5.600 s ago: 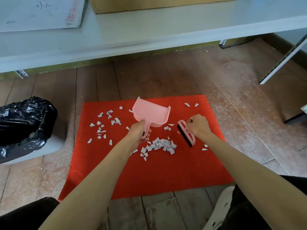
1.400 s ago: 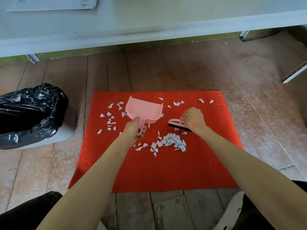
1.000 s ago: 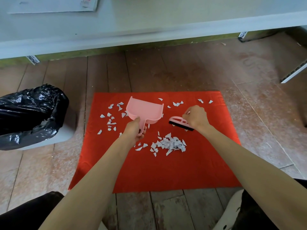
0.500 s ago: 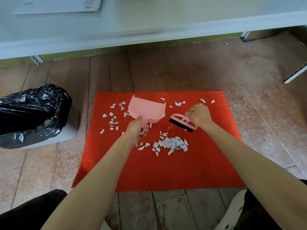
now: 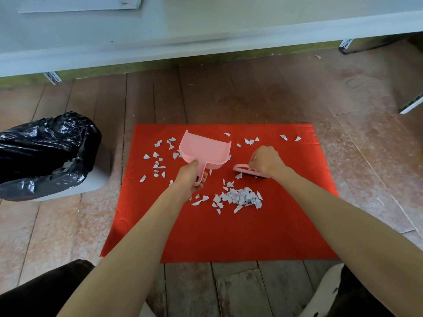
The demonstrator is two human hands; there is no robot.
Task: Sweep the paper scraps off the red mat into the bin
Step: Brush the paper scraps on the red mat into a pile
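Red mat [image 5: 229, 236] lying flat on a wooden plank floor [image 5: 68, 225], seen from the head camera. White paper scraps [image 5: 240, 197] are gathered in a dense pile near the mat's centre, just on the person's side of both hands. Scattered scraps [image 5: 158, 165] lie loose over the far-left part of the mat, and a few more sit along its far edge toward the right corner. Every scrap in view lies on the mat.

The left hand [image 5: 190, 177] grips the handle of a pink dustpan [image 5: 203, 148], fingers curled round it. The pan is tilted with its mouth turned away from the person, beside the loose scraps on the left (whether its lip touches the mat cannot be told). The right hand [image 5: 266, 161] grasps a pink brush [image 5: 246, 170] with dark bristles, held low at the mat. The brush is just beyond the pile and just right of the dustpan.

The bin [image 5: 45, 152], lined with a black plastic bag, stands on the floor to the left of the mat, apart from its edge. A white worktop [image 5: 206, 26] runs across the top of the view and carries a paper sheet [image 5: 80, 3] at its left. Dark trousers and a white shoe [image 5: 325, 291] show along the near edge.
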